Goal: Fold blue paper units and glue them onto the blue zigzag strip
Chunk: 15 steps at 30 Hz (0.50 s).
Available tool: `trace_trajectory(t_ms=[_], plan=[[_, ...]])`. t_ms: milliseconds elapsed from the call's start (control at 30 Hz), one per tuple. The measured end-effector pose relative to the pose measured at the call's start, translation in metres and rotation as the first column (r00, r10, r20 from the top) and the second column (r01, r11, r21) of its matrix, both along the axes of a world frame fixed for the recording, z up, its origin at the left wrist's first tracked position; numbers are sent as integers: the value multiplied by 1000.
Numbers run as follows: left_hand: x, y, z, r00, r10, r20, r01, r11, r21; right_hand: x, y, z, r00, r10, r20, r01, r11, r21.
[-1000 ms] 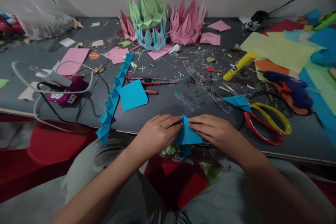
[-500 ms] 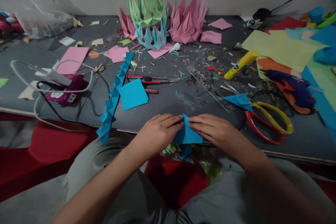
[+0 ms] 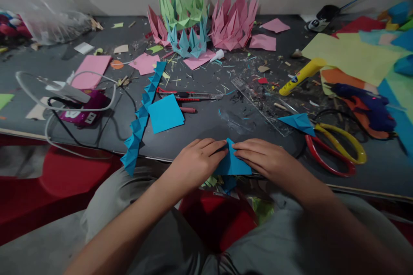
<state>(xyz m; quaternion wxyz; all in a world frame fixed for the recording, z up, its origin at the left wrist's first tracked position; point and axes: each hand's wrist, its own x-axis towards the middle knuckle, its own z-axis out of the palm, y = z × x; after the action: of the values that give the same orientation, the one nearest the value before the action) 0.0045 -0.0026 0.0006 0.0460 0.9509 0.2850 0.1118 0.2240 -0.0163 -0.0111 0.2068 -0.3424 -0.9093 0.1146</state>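
Both hands hold a blue paper sheet [image 3: 232,166] at the table's near edge, its top folded to a point. My left hand [image 3: 201,159] presses the paper's left side, fingers together near the tip. On the other side, my right hand [image 3: 261,154] has its fingertips on the right slope close to the same tip; its thumb is hidden. A stack of blue square paper [image 3: 166,114] lies to the left, beside a zigzag strip of joined blue folded pieces [image 3: 142,118]. One folded blue triangle [image 3: 298,123] rests by the scissors [image 3: 342,148] on the right.
Behind are green [image 3: 183,8] and pink paper crowns [image 3: 234,25]. A box cutter [image 3: 190,95], clear ruler [image 3: 258,105], yellow glue stick [image 3: 301,77] and blue glue gun [image 3: 364,105] lie about. A purple power adapter [image 3: 85,109] with cables sits left. Paper scraps litter the table.
The view has shifted slightly, so the table's contents appear a little to the right. Both hands stay on the blue paper near its tip, with hardly any visible movement.
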Motion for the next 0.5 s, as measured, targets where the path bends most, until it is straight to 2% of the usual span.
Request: trace_trajectory(t_ms=[500], plan=[[2,-1,0,999,16,30,-16,1000,-8,0,-1,-2,1000,8,7,-8,1000,1]])
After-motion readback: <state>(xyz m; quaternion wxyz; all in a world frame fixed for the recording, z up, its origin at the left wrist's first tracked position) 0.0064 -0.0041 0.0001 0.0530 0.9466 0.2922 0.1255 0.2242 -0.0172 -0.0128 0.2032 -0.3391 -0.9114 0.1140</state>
